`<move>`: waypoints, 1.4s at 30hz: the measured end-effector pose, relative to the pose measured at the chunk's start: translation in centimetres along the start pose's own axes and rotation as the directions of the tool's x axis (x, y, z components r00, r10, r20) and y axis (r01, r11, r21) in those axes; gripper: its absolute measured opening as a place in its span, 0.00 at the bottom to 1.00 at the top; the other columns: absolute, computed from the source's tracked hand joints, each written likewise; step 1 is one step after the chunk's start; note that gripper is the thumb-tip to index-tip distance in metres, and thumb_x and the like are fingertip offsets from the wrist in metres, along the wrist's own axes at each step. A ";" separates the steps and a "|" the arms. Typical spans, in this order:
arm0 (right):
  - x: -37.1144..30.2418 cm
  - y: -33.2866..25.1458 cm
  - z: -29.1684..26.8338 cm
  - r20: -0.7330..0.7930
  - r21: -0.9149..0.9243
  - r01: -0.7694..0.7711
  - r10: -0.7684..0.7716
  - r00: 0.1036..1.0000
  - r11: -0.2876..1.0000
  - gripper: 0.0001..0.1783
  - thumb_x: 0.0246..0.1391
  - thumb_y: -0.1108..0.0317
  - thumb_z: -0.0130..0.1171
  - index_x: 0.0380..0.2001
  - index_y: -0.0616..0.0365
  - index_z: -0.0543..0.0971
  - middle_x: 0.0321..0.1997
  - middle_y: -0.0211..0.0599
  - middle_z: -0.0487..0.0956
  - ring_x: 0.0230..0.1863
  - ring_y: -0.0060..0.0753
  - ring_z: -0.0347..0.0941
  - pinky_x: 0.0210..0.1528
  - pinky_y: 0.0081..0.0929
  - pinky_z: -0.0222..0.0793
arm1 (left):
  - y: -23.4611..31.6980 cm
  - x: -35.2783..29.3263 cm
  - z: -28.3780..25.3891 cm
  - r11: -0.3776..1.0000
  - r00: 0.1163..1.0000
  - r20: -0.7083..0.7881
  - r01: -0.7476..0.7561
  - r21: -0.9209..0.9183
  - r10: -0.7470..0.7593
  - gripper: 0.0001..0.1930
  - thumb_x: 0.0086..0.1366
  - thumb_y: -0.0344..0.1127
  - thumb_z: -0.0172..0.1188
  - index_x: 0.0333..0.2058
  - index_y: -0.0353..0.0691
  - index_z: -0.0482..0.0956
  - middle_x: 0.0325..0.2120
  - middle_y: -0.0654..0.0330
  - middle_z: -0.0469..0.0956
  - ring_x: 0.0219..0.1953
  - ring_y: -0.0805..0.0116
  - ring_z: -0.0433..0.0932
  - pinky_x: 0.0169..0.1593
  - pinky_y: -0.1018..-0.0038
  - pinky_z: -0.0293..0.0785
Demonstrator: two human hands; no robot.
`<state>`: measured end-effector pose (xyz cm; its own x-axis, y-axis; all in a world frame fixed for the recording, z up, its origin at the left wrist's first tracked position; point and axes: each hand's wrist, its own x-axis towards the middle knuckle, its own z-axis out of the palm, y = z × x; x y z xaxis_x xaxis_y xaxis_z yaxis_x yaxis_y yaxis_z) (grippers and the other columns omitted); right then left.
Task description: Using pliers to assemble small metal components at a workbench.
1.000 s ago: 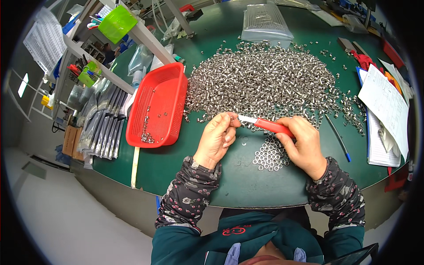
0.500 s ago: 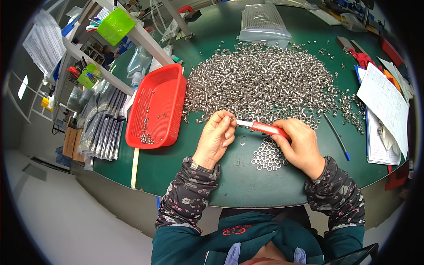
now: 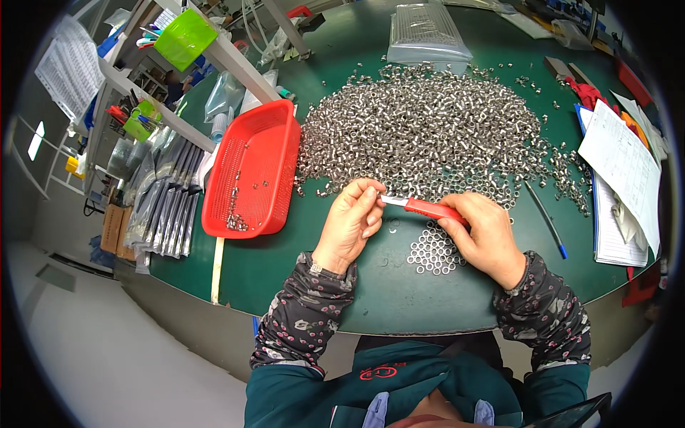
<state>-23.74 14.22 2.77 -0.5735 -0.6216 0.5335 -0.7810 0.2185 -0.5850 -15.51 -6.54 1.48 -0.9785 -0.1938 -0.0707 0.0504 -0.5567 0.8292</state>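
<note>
My right hand [image 3: 486, 232] grips a utility knife by its red handle [image 3: 432, 208]. Its short bright blade [image 3: 394, 200] points left, the tip at the fingertips of my left hand [image 3: 349, 217]. Thumb and forefinger there are pinched on a small metal ring, mostly hidden by the fingers. Below the knife, a flat cluster of metal rings [image 3: 433, 251] lies on the green table [image 3: 399, 307], just left of my right wrist. Beyond both hands spreads a large heap of short shiny metal rings [image 3: 421, 128].
A red plastic basket [image 3: 278, 171] with a few metal pieces stands left of the heap. A blue-tipped pen [image 3: 548, 221] lies to the right, beside papers on a clipboard [image 3: 621, 171]. Bagged parts [image 3: 428, 32] lie at the back; a shelf frame [image 3: 242, 71] rises at left.
The knife blade has shifted slightly at the left fingertips. Both hands otherwise keep their places and grips.
</note>
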 end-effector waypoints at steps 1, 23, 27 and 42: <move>0.0 -0.1 0.0 -0.003 0.008 0.003 -0.003 1.000 1.000 0.09 0.45 0.66 0.59 0.31 0.56 0.74 0.23 0.36 0.72 0.26 0.40 0.70 0.28 0.34 0.65 | 0.0 -0.1 -0.2 1.000 1.000 0.014 0.001 0.015 -0.001 0.07 0.65 0.34 0.48 0.36 0.38 0.71 0.25 0.65 0.69 0.19 0.83 0.61 0.16 0.88 0.55; 0.2 0.6 -0.1 -0.113 -0.056 0.026 -0.032 0.993 0.998 0.11 0.42 0.71 0.60 0.32 0.59 0.74 0.24 0.38 0.71 0.26 0.41 0.69 0.28 0.33 0.64 | 0.1 0.2 -1.3 0.971 0.978 0.002 0.206 -0.124 -0.208 0.17 0.68 0.46 0.41 0.27 0.40 0.68 0.18 0.64 0.64 0.13 0.82 0.55 0.13 0.86 0.49; 0.4 0.4 -0.2 -0.107 -0.039 0.018 -0.022 0.994 0.999 0.11 0.42 0.70 0.60 0.32 0.59 0.74 0.24 0.38 0.71 0.26 0.41 0.69 0.28 0.33 0.64 | 0.8 -0.1 0.0 0.982 0.977 -0.100 0.186 -0.033 -0.188 0.17 0.68 0.46 0.39 0.29 0.39 0.67 0.19 0.64 0.62 0.14 0.81 0.55 0.13 0.87 0.49; 0.3 -0.1 -0.5 -0.158 -0.023 0.050 -0.053 0.986 0.998 0.11 0.41 0.73 0.60 0.31 0.59 0.74 0.23 0.38 0.70 0.24 0.40 0.68 0.27 0.31 0.62 | 12.7 -2.4 -3.5 0.512 0.722 -0.143 -0.323 0.796 0.677 0.14 0.64 0.31 0.46 0.48 0.35 0.63 0.41 0.58 0.71 0.44 0.72 0.69 0.50 0.76 0.63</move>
<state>-24.00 14.37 3.31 -0.5634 -0.5058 0.6532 -0.8141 0.2048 -0.5435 -11.80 -15.92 10.23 -0.6440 -0.6321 0.4310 0.1822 0.4205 0.8888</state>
